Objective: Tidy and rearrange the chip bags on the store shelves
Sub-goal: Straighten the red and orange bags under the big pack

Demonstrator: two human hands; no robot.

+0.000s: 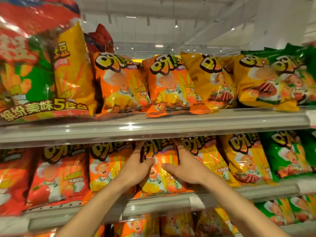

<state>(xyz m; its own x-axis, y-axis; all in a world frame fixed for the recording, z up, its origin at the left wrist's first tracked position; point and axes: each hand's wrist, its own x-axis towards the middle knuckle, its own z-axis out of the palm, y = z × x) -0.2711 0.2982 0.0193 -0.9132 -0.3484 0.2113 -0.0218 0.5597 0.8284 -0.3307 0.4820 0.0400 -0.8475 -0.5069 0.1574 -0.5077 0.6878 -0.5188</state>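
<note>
My left hand (136, 165) and right hand (186, 165) both grip one glossy orange chip bag with a cartoon chef (160, 170) on the middle shelf; the left fingers curl round its left edge with the thumb across the front, the right fingers wrap its right edge, thumb pointing inward; so each grip is clamped on the bag, which stands upright just under the lip of the grey shelf rail above (153, 129). Touching my left grip sits a second orange bag (102, 170); beyond it a red tomato-printed bag (58, 178). Just beside my right grip stands a yellow steak-printed bag (213, 161), then another yellow one (244, 159), then a green bag (283, 154). Above the grips, the upper shelf carries two orange bags (118, 82), yellow bags (210, 81) and green ones at far right; a large red-and-green multipack (30, 65) fills the upper left. Below my forearms, the lower rail (153, 205) fronts more orange and yellow bags, blurred.
</note>
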